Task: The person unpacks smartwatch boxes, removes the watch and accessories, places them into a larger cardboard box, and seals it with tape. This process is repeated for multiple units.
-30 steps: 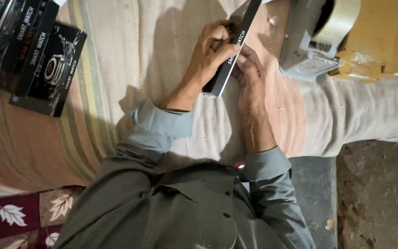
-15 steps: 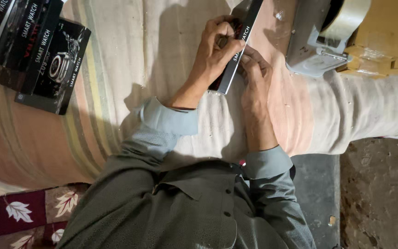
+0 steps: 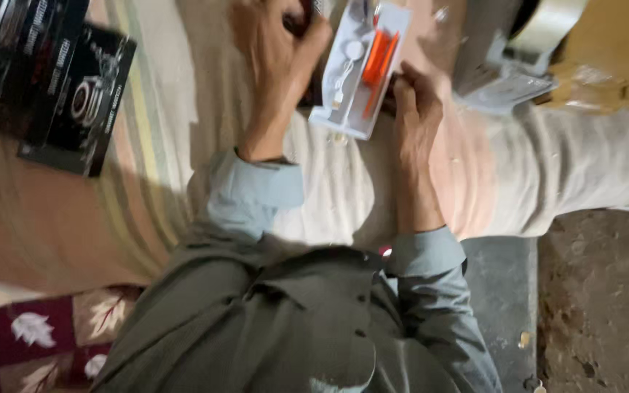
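The left hand [image 3: 282,44] hides a dark thing, its fingertips cut off at the top edge; everything's motion-blurred.

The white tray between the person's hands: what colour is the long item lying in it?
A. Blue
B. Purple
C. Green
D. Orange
D: the white tray, touched at its edge by the right hand while the left hand is beside it, holds an orange strap-like piece next to a small white cable.
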